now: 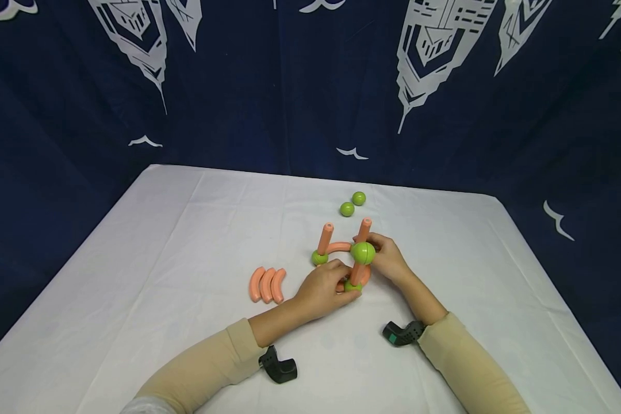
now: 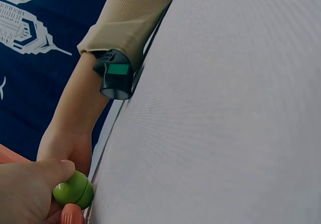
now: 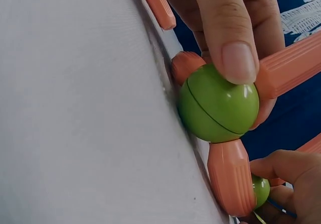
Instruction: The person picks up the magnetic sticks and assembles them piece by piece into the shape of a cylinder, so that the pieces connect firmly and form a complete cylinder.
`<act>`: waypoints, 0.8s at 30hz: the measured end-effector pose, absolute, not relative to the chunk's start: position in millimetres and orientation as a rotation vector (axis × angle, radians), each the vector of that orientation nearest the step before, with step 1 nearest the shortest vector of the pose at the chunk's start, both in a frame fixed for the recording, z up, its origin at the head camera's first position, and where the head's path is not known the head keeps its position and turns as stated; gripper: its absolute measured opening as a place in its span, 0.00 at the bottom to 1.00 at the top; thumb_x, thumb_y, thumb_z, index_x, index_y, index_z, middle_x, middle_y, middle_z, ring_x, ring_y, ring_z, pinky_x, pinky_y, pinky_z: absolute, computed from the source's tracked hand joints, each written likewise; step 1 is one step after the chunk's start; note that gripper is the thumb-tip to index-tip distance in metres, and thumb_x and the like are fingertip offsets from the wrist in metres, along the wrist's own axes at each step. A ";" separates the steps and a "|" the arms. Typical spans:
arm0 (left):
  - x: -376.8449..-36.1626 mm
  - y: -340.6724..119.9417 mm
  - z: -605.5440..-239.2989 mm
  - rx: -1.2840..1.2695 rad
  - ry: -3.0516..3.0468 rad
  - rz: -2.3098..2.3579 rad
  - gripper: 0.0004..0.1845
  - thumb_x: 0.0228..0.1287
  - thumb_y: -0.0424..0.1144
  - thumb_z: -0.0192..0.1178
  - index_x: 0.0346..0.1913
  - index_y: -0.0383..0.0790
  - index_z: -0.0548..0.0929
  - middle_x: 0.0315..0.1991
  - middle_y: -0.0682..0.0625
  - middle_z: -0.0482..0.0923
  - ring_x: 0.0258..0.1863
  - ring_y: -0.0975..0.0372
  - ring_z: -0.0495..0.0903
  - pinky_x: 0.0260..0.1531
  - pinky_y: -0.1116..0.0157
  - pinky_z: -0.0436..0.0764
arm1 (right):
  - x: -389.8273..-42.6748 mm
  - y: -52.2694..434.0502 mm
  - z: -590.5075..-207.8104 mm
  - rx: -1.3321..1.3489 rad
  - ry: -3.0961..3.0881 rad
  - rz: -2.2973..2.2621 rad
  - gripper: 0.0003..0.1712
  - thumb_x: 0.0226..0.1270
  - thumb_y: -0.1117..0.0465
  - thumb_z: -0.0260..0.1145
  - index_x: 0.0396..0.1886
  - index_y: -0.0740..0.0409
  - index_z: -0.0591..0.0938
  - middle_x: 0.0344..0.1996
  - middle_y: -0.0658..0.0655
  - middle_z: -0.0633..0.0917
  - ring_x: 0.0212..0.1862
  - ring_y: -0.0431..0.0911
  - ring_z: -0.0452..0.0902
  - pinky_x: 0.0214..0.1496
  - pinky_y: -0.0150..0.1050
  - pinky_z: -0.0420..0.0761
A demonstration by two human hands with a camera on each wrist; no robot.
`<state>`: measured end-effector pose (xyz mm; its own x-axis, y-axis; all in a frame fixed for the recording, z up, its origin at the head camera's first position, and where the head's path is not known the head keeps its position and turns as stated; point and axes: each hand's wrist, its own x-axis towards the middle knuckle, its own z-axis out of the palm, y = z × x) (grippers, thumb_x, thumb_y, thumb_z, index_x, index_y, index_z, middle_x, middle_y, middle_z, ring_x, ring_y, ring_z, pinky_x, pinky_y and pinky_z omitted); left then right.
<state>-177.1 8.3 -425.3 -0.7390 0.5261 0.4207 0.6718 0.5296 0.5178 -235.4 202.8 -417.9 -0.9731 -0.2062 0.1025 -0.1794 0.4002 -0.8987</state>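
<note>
The frame of orange rods and green balls point(image 1: 363, 252) stands half-built mid-bench. Right hand point(image 1: 388, 257) pinches its upper ball; left hand point(image 1: 323, 289) grips the bottom ball point(image 1: 352, 286). Beside the frame, three curved rods point(image 1: 267, 284) and two loose balls point(image 1: 353, 203) remain unused.

A white-clothed table point(image 1: 160, 241) carries three curved orange pieces point(image 1: 267, 284) and two green balls point(image 1: 353, 203).

left hand point(image 1: 322, 289) – fingers curled, pinching | right hand point(image 1: 388, 257) – thumb-and-finger grip, forearms converging
</note>
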 end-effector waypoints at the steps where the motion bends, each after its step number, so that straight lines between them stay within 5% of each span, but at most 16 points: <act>1: -177.0 8.6 -425.0 -1.016 -2.565 -0.999 0.13 0.57 0.44 0.71 0.40 0.40 0.83 0.31 0.53 0.73 0.28 0.67 0.69 0.29 0.72 0.68 | -232.4 201.6 -413.1 -0.351 2.610 -1.662 0.22 0.64 0.63 0.67 0.55 0.71 0.79 0.52 0.68 0.81 0.59 0.58 0.73 0.61 0.51 0.70; 24: -182.6 -8.7 -414.5 -0.883 -2.675 -0.987 0.14 0.56 0.40 0.71 0.44 0.38 0.85 0.37 0.51 0.76 0.35 0.62 0.74 0.37 0.67 0.74 | -214.7 236.9 -413.3 -0.209 2.729 -1.503 0.22 0.59 0.58 0.73 0.50 0.66 0.82 0.40 0.59 0.84 0.42 0.47 0.78 0.45 0.37 0.76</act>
<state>-182.6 -8.7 -414.5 -0.8137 0.4756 0.3341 0.5787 0.6088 0.5426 -214.7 236.9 -413.3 -0.9909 -0.1262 0.0475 -0.1076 0.5277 -0.8426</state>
